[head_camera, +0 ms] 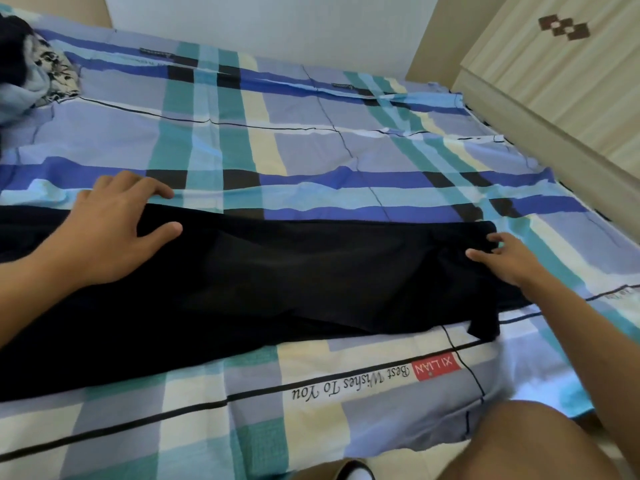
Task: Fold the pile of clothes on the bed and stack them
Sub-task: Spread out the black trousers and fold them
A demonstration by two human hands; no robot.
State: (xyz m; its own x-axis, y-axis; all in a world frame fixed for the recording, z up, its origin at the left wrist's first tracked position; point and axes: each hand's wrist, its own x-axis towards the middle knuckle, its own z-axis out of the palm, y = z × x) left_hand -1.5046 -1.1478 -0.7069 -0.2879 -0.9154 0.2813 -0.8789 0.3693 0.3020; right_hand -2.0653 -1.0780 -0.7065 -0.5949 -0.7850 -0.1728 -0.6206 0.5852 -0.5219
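Note:
A long black garment (277, 282) lies spread flat across the near part of the bed, running from the left edge to the right. My left hand (114, 226) rests on its far edge at the left, fingers spread, thumb on the cloth. At the garment's right end my right hand (509, 258) touches the cloth with its fingers extended. A pile of clothes (31, 71), dark, pale blue and floral, sits at the far left corner of the bed.
The bed is covered by a plaid sheet (311, 140) in blue, teal and cream. A pale wooden wardrobe (554, 74) stands close along the right side. A white wall is behind the bed. My knee (526, 445) is at the bottom right.

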